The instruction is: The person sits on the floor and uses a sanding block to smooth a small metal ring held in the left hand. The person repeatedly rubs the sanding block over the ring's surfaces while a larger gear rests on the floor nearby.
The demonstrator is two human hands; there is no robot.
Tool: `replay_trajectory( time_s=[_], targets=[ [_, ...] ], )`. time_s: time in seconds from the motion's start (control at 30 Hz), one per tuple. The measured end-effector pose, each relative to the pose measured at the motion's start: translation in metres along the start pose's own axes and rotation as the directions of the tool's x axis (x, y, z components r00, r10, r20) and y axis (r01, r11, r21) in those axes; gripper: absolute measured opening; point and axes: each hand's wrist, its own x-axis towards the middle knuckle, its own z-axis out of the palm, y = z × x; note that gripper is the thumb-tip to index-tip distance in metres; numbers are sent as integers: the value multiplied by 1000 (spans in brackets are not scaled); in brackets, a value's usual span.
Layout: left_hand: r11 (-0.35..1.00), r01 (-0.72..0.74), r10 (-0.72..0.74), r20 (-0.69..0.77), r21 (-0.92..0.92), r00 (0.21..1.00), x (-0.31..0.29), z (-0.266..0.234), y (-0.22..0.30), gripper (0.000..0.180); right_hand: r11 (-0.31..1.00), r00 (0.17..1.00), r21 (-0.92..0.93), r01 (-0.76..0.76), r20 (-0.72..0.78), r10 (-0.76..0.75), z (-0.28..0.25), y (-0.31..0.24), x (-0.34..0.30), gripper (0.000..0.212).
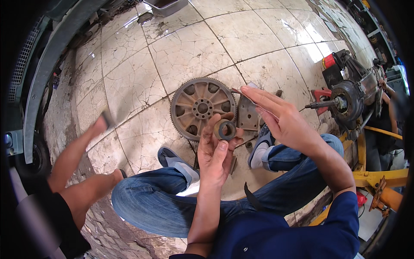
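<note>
Pinched between the thumb and fingers of my left hand (214, 157) is a thick, worn metal ring (225, 130), its hole facing up toward me. To the right and a little farther out is my right hand (276, 113), its fingers straight and pressed together. A thin brown edge shows at its fingertips, too small to name. It stays apart from the ring. Just beyond my left hand a rusty toothed flywheel (192, 114) lies flat on the floor. Beside it, partly behind my right hand, is a flat metal plate (248, 114) with holes.
I sit low over cracked floor tiles (181, 56). At the left is another person's leg (71, 157). A greasy shaft-and-drum assembly (345, 101) stands at the right near a yellow metal frame (379, 177). A grey tray (170, 7) sits at the far edge.
</note>
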Motion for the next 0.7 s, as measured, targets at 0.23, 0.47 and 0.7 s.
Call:
replay_trajectory(
  time_s=[0.23, 0.47, 0.7],
  targets=[
    [999, -17, 15, 57, 49, 998, -1, -1, 1, 53, 990, 990, -32, 140, 5, -140, 4, -6, 0, 55],
    [992, -80, 71, 101, 94, 992, 0, 1, -3, 53, 989, 988, -27, 148, -29, -149, 7, 0, 0, 56],
    [995, -65, 60, 67, 79, 996, 1, 2, -8, 51, 986, 987, -53, 157, -36, -159, 6, 5, -4, 53]
  ],
)
